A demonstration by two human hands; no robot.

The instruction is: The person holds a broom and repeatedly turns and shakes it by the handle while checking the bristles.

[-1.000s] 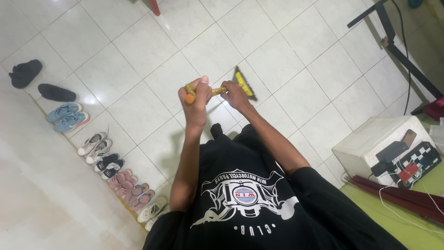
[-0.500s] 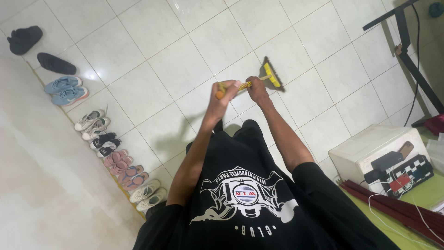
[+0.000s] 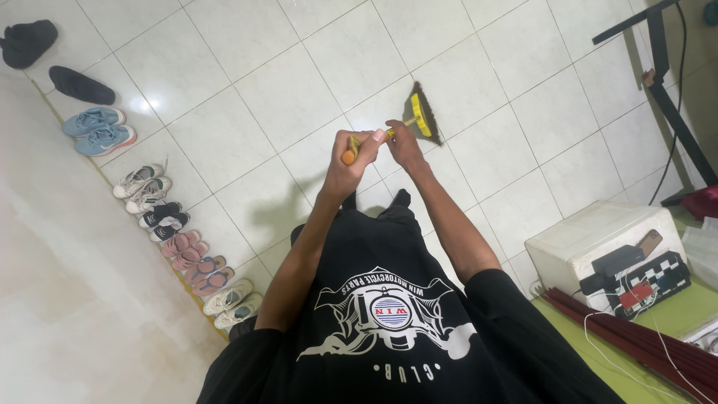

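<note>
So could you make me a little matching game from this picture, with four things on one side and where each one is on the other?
Things:
1. broom
2. row of shoes
3. white box
4. dark red rods

Places:
A. lined up along the wall edge
B. lying on the green mat beside the box
C. held by both hands, head on the tiled floor
D. on the floor, with small devices on top

Pairs: 1-C, 2-A, 3-D, 4-B. The left hand grips the handle end, and the right hand grips it further down.
</note>
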